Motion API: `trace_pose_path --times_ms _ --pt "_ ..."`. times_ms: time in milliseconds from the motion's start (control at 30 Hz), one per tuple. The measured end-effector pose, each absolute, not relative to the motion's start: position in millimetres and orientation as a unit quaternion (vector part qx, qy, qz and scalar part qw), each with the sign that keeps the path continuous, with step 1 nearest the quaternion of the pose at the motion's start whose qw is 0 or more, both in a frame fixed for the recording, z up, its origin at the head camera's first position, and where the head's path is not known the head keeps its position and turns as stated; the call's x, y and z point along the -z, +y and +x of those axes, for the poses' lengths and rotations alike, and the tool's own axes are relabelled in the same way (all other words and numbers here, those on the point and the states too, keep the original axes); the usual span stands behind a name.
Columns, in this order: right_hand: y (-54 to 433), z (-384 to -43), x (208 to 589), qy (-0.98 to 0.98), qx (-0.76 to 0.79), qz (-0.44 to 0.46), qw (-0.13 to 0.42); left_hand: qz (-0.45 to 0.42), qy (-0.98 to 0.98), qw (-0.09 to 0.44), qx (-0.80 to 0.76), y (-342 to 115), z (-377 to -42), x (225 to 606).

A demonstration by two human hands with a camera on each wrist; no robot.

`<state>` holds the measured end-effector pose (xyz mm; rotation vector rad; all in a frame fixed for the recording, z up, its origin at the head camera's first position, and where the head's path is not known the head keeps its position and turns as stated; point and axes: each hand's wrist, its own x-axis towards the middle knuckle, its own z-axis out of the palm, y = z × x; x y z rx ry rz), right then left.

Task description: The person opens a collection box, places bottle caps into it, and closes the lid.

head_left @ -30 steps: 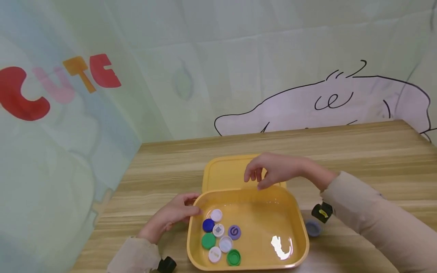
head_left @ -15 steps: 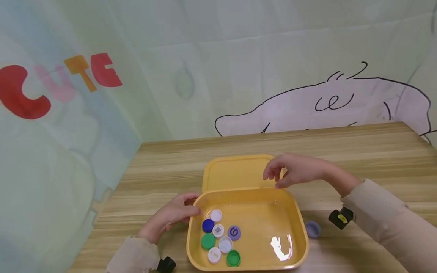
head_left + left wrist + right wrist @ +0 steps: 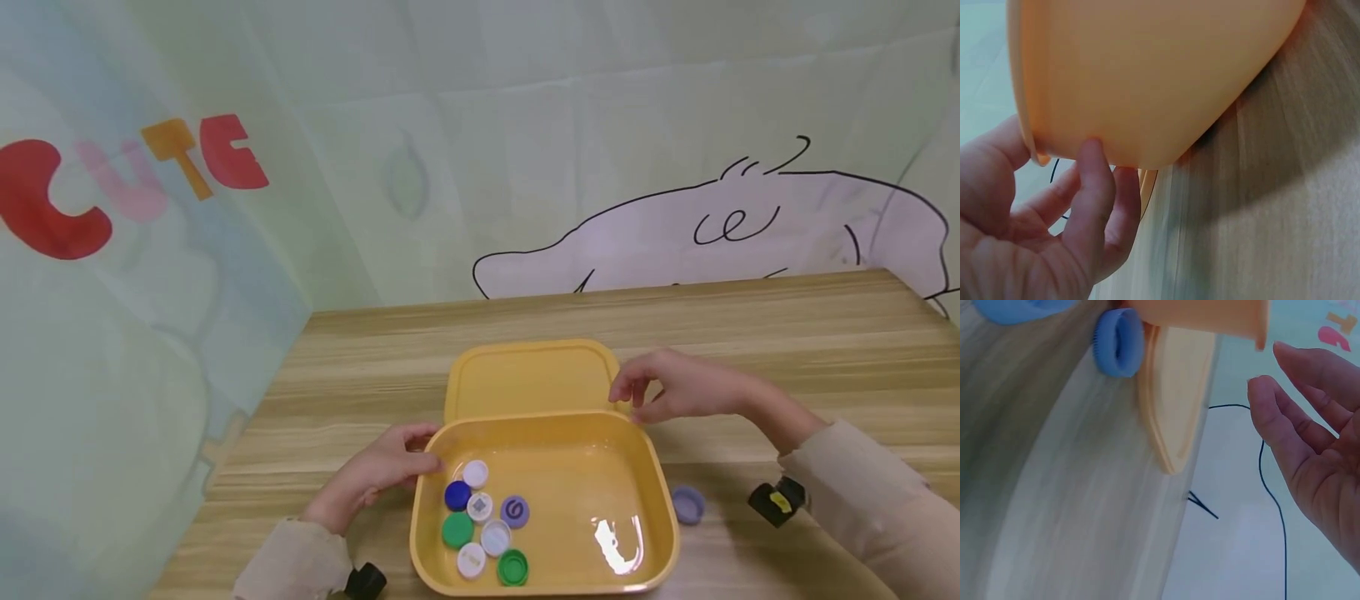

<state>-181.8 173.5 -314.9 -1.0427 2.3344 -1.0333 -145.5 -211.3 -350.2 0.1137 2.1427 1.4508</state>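
Observation:
A yellow plastic box (image 3: 585, 475) stands on the wooden table. Inside, toward its left, lie several bottle caps: white, green, dark blue, and a purple cap (image 3: 514, 512) with a swirl mark. My left hand (image 3: 393, 461) grips the box's left rim, thumb over the edge; in the left wrist view its fingers press against the outer wall (image 3: 1141, 75). My right hand (image 3: 678, 387) hovers by the far right corner, fingers loosely bent and holding nothing. In the right wrist view its fingertips (image 3: 1262, 387) are apart from the rim.
Behind the box lies a flat yellow lid (image 3: 532, 375). A bluish cap (image 3: 687, 505) sits on the table right of the box; the right wrist view shows another blue cap (image 3: 1119, 342) near the lid. A printed cloth backdrop (image 3: 525, 150) rises behind the table (image 3: 352, 367).
My right hand has moved right, from over the lid and the far edge of the box to its far right corner. The left hand, box and caps have stayed put.

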Motion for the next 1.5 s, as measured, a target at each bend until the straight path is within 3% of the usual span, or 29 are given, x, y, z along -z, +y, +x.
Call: trace_pose_path --times_ms 400,633,1500 --pt "199.4 -178.7 340.4 0.820 0.409 -0.361 0.170 0.034 0.799 0.271 -0.536 -209.7 -146.4 347.5" --pt "201.8 -175.4 360.3 0.827 0.400 -0.341 0.197 0.025 0.806 0.267 -0.527 -208.2 -147.0 347.1" --pt "190.9 -174.0 381.5 0.779 0.427 -0.424 0.179 0.041 0.800 0.271 -0.534 -210.2 -146.6 347.8"
